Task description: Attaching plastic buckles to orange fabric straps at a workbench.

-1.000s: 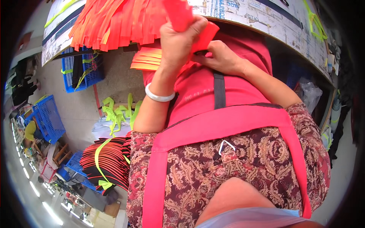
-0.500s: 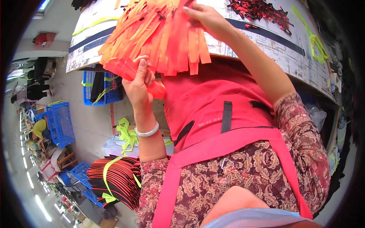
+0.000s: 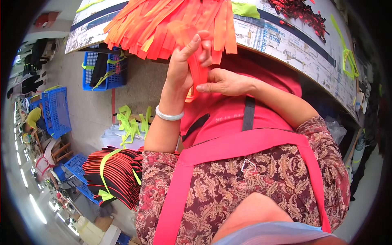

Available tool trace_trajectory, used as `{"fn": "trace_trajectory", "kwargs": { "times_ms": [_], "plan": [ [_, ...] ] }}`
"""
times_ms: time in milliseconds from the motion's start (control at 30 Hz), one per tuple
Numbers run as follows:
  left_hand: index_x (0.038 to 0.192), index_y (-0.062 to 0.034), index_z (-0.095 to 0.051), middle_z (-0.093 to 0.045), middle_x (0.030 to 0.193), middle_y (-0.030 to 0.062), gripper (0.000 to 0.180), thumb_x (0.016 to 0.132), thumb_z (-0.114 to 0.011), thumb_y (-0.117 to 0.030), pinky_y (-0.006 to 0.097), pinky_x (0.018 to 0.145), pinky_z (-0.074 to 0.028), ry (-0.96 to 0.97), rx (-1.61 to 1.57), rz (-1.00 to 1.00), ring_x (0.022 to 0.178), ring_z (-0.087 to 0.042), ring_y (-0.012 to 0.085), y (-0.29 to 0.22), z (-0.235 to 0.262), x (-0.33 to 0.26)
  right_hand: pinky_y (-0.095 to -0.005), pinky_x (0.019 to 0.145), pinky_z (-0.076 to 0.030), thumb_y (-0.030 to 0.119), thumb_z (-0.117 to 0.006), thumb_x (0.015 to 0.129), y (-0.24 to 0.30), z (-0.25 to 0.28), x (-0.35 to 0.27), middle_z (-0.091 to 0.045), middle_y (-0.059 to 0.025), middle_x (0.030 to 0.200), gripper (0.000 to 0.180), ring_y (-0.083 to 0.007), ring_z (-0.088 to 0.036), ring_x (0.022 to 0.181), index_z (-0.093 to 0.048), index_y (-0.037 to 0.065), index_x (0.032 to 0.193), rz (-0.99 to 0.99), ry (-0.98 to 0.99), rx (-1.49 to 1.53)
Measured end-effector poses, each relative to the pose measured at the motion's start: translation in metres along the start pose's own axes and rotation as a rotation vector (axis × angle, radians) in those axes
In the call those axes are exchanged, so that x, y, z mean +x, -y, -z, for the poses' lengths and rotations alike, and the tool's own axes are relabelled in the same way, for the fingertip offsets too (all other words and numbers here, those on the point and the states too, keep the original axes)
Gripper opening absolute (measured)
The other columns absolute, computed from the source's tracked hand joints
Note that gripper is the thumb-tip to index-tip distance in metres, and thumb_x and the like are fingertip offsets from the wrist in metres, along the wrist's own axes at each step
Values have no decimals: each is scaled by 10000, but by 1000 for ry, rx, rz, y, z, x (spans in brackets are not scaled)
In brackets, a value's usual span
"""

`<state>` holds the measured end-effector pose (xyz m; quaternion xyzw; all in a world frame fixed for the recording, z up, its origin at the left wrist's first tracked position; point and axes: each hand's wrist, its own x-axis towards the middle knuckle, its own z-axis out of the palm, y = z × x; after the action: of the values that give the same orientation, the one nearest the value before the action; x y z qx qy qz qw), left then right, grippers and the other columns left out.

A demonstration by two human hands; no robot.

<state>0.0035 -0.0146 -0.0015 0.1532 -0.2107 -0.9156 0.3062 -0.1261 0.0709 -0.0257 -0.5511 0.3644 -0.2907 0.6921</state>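
In front of my apron, a small bundle of orange-red fabric strips [image 3: 198,73] hangs between my hands. My left hand [image 3: 182,65], with a pale bangle on its wrist, is closed around the upper part of the bundle, thumb up. Lower down, my right hand [image 3: 229,83] pinches the same strips between thumb and fingers, close to the left palm. Just beyond lies a thick pile of orange strips [image 3: 151,28], its loose ends draping over the near edge of the worktable [image 3: 281,49]. The upper ends of the held strips are blurred.
Small black-and-red pieces [image 3: 302,18] are heaped at the far right of the table, near yellow-green strips [image 3: 347,61]. Below left stand a blue crate [image 3: 94,73], more yellow-green strips [image 3: 130,126] and a tied black-and-red stack [image 3: 116,175]. Another blue crate [image 3: 57,112] sits farther left.
My right hand has come down from the strip pile to my left hand and now grips the held strips. My left hand has moved right and slightly up.
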Motion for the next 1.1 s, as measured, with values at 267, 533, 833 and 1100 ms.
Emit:
{"fn": "trace_trajectory", "kwargs": {
  "times_ms": [267,533,833,1100],
  "plan": [
    [1150,9,-514,-595,788,92,246,956,-510,-143,241,558,-469,-96,426,51,572,-542,142,12,1,-21,-276,722,-472,172,-625,866,17,39,-29,-612,-103,748,184,-126,-591,745,-629,11,956,102,-344,-297],
    [1143,-35,-549,-567,760,14,341,915,-603,-283,181,487,-310,-19,351,205,522,-405,50,24,6,-29,-197,540,-467,118,-630,878,45,38,-25,-638,-32,663,177,-57,-610,612,-675,94,1048,312,-697,-327],
    [1214,-51,-505,-502,781,11,609,871,-507,-554,185,492,-313,71,189,272,544,-384,53,26,20,-26,-249,533,-489,118,-644,852,21,46,-24,-634,-30,710,256,-133,-604,581,-670,188,1097,510,-762,-733],
    [1181,-20,-488,-425,740,11,619,913,-404,-572,190,492,-322,105,-167,318,533,-359,70,21,31,-26,-284,564,-513,114,-660,827,4,36,-28,-643,-64,784,311,-209,-629,636,-644,188,1129,610,-775,-1008]
  ]
}}
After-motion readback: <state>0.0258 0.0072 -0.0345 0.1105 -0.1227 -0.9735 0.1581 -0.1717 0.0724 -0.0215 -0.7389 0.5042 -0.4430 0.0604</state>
